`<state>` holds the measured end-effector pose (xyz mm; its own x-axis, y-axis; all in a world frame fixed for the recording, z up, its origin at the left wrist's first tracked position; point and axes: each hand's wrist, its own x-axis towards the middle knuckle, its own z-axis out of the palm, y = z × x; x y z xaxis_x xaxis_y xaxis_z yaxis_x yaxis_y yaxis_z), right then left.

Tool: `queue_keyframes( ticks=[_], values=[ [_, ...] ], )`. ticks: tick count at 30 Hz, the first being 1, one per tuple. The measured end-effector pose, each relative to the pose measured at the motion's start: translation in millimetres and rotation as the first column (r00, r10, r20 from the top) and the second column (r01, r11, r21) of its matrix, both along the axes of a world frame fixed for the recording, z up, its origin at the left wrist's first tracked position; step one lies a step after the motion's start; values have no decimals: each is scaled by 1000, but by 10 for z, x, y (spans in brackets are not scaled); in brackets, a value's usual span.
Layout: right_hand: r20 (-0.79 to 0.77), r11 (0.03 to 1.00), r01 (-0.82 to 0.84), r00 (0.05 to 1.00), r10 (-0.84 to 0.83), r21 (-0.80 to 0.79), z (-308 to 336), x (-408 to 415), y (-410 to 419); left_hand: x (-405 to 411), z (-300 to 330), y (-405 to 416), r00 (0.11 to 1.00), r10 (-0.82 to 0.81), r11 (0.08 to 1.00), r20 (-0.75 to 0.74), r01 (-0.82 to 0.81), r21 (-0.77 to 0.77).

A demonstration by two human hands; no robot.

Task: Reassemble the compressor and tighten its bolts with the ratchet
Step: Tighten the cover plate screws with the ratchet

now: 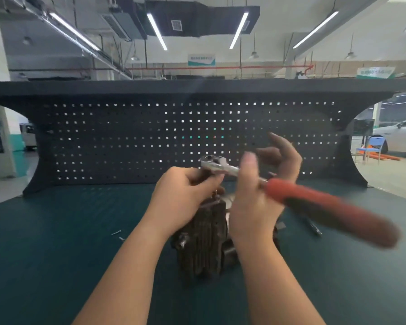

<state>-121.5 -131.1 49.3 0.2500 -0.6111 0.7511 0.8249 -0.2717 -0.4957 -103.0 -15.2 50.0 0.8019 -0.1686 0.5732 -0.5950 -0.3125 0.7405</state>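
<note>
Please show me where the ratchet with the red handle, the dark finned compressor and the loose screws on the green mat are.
Red-handled steel ratchet (326, 207): head view, on handle.
Dark finned metal compressor (204, 242): head view, on fins.
Small loose screws (116, 232): head view, on upper screw.

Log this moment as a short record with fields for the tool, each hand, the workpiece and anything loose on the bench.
tool: chrome ratchet with red handle, raised above the workpiece, handle blurred
left hand: curled beneath the ratchet's chrome head; exact contact hidden
right hand: on the shank beside the handle, fingers spread open
workpiece: dark finned metal compressor, upright on the green bench mat
loose items: small silver screws left of the compressor; slim dark tool to its right
backdrop: black pegboard
</note>
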Motion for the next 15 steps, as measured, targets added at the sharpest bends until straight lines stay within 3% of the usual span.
queue_keyframes(
  ticks=[2, 3, 4, 6, 8, 10, 11, 13, 14, 15],
  values=[
    [99, 880, -268, 963, 249, 392, -7, 7, -69, -21, -20, -5, 999, -32, 999, 26, 32, 12],
    [110, 853, -288, 957, 267, 435, -1, -11, -33, -36, -12, -9, 999, -42, 999, 28, 42, 8],
    [83, 909, -185, 983, 166, 374, -16, -43, 29, -16, -15, -7, 998, -54, 998, 24, 55, -12],
    [172, 987, 157, 972, -162, 43, -30, -117, 165, 6, -19, -12, 999, -40, 999, 21, 41, -32],
    [340, 857, 429, 881, -328, -285, -71, -150, 353, 26, -15, -1, 999, 29, 999, 34, -30, 12],
    [382, 775, 508, 847, -370, -377, -96, -111, 400, 45, -14, 4, 999, 30, 1000, 15, -30, 6],
    [349, 804, 493, 856, -381, -333, -85, -58, 323, 37, -10, 10, 999, 32, 999, 7, -32, 19],
    [181, 956, 285, 946, -270, -66, -83, -22, 114, 8, 2, 14, 1000, 22, 999, 6, -22, 39],
    [136, 989, 57, 988, -75, 138, -66, -30, 23, -6, 1, 9, 1000, 2, 999, 30, -4, 43],
    [160, 928, -170, 980, 122, 331, -58, -31, -14, -27, -5, -5, 999, -10, 998, 51, 8, 58]
  ],
)
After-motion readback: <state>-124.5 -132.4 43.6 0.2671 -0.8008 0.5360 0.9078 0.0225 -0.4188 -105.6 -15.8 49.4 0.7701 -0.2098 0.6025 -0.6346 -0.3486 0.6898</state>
